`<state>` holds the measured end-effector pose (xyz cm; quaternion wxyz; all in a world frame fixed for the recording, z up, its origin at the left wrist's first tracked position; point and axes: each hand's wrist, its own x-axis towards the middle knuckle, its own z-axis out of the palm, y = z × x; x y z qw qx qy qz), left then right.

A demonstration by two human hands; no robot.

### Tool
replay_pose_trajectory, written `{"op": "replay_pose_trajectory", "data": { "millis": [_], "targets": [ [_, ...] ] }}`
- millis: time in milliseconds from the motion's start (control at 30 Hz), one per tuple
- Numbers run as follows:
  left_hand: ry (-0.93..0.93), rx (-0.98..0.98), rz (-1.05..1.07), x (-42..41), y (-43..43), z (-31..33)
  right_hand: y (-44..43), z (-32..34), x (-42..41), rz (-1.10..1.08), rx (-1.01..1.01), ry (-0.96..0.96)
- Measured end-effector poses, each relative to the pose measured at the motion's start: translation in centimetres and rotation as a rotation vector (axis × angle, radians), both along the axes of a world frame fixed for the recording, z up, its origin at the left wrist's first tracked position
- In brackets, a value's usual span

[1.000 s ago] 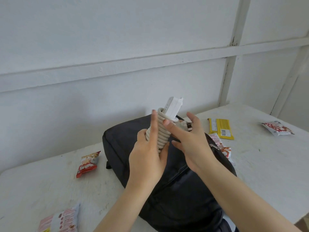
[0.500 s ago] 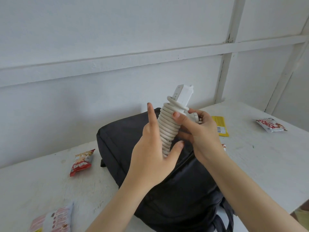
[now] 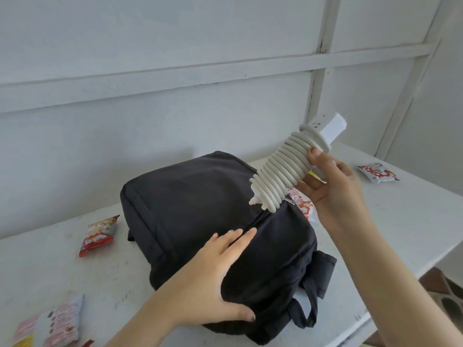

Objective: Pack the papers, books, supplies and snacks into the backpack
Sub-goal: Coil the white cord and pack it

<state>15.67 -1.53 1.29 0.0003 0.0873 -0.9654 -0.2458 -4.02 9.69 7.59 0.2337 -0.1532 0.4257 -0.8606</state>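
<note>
Black fabric backpack (image 3: 200,209): zipper looks closed. Left hand (image 3: 208,279) flat on it, fingers straight; right hand (image 3: 333,194) grips white cord-wrapped power strip (image 3: 290,166). Risk: coils slipping loose one-handed.

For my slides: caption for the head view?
Left hand rests on a black backpack; right hand holds a cord-wrapped power strip above it.

I see the black backpack (image 3: 200,196) lying flat, the cord-wrapped white power strip (image 3: 288,169) tilted above its right edge, and snack packs (image 3: 99,235) scattered either side.
</note>
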Motion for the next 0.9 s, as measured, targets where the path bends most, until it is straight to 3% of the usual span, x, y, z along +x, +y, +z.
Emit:
{"op": "replay_pose_trajectory", "data": {
  "millis": [167, 267, 367, 433, 500, 667, 900],
  "targets": [
    [0.358, -0.029, 0.101, -0.3, -1.5, 0.4, 2.0, -0.6, 0.0, -0.028, -0.045, -0.044],
    [0.528, -0.369, 0.200, -1.0, -2.9, -0.2, 2.9, -1.0, -0.5, -0.011, -0.086, -0.070],
    [0.646, -0.709, -0.028, -0.9, -3.4, -1.3, 3.5, -1.0, -0.8, -0.009, -0.091, -0.049],
    [0.603, -0.846, -0.219, -0.5, -3.8, -1.9, 3.6, -1.1, -0.8, -0.015, -0.080, -0.034],
    [0.546, -0.879, -0.276, -0.4, -4.0, -1.9, 3.6, -1.4, -0.7, -0.011, -0.068, -0.014],
    [0.440, -0.732, -0.061, -0.1, -2.9, -1.0, 3.6, -2.1, -0.5, 0.021, 0.017, 0.062],
    [0.211, -0.747, 0.043, -1.4, -2.9, 0.5, 2.6, -2.1, -0.7, 0.073, 0.051, 0.100]
  ]
}}
